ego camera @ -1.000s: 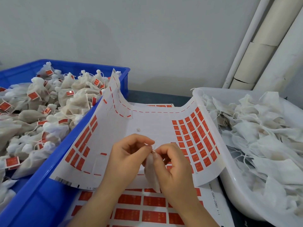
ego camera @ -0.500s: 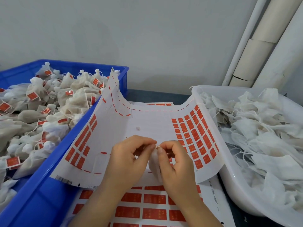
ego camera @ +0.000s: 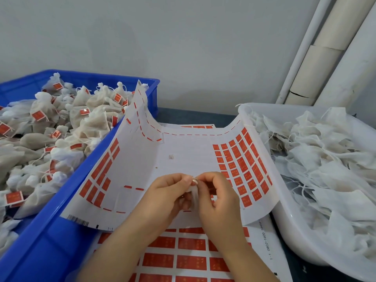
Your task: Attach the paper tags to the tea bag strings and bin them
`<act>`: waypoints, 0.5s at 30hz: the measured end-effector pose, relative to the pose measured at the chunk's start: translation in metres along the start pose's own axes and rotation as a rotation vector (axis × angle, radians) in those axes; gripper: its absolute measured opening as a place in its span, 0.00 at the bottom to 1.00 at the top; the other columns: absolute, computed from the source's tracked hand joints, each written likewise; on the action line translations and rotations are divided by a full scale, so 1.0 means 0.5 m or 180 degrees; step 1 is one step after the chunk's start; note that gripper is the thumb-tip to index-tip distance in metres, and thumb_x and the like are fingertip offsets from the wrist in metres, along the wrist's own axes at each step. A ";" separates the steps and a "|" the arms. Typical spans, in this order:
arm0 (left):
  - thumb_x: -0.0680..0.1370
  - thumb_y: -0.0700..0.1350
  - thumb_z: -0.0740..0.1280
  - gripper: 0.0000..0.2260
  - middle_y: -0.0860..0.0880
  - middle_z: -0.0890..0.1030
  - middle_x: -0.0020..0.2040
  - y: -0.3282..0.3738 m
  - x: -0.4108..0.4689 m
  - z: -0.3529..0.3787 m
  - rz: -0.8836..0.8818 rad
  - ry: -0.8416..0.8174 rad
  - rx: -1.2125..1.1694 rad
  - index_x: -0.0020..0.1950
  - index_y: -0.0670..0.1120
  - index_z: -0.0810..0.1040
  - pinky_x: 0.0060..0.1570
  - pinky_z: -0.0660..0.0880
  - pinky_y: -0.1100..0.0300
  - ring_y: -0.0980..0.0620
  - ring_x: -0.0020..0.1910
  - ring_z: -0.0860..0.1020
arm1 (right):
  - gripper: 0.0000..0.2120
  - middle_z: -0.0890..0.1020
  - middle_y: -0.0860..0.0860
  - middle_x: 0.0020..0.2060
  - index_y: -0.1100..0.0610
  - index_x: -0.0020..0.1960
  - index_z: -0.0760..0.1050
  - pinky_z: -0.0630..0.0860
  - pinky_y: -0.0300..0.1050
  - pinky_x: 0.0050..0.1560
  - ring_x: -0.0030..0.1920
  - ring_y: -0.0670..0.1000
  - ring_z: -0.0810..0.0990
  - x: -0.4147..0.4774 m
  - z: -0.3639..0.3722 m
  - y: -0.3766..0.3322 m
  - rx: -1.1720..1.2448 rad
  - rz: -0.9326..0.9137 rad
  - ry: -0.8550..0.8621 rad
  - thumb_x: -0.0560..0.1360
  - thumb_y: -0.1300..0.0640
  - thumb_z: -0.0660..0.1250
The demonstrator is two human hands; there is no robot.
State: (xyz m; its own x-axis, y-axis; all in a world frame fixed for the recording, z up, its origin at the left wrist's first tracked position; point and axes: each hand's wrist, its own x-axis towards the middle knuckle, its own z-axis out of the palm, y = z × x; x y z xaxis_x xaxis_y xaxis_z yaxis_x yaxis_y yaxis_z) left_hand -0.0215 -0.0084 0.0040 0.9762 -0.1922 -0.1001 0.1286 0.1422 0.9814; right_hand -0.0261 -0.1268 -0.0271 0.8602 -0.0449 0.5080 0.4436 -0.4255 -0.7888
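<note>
Tea bag [ego camera: 193, 195] hangs between the two palms, just under the meeting fingertips and over the curled tag sheet [ego camera: 183, 155]. Left hand [ego camera: 166, 194] pinches its top. Right hand [ego camera: 221, 198] pinches the same spot, fingers curled. Blue bin [ego camera: 61, 231] at left, white tub [ego camera: 295, 237] at right.

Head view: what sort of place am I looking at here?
Likely a small hand-packing workbench: a blue crate heaped with tagged tea bags, a white tub of untagged bags, sheets of red tags between. The left hand and right hand pinch one tea bag.
</note>
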 end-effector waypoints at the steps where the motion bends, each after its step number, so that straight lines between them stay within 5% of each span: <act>1: 0.79 0.41 0.59 0.15 0.45 0.74 0.32 0.002 0.001 -0.001 -0.0015 0.0034 -0.0068 0.37 0.43 0.81 0.31 0.73 0.63 0.52 0.30 0.72 | 0.08 0.76 0.38 0.41 0.41 0.45 0.68 0.72 0.25 0.44 0.48 0.38 0.75 0.000 -0.001 -0.001 0.0029 0.0015 -0.0007 0.75 0.55 0.63; 15: 0.78 0.44 0.63 0.13 0.48 0.77 0.30 -0.011 0.010 -0.010 0.0026 0.0302 0.0477 0.37 0.48 0.82 0.33 0.74 0.63 0.54 0.29 0.74 | 0.04 0.79 0.35 0.37 0.41 0.42 0.73 0.73 0.26 0.41 0.44 0.38 0.78 0.002 -0.015 -0.010 0.0176 -0.0050 0.0173 0.73 0.49 0.67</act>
State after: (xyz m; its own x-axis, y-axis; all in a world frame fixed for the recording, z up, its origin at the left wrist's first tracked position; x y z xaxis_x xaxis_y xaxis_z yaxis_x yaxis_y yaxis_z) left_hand -0.0166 -0.0054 -0.0027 0.9901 -0.0981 -0.1000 0.1001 -0.0041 0.9950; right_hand -0.0291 -0.1315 -0.0199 0.8388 -0.0882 0.5372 0.4713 -0.3760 -0.7978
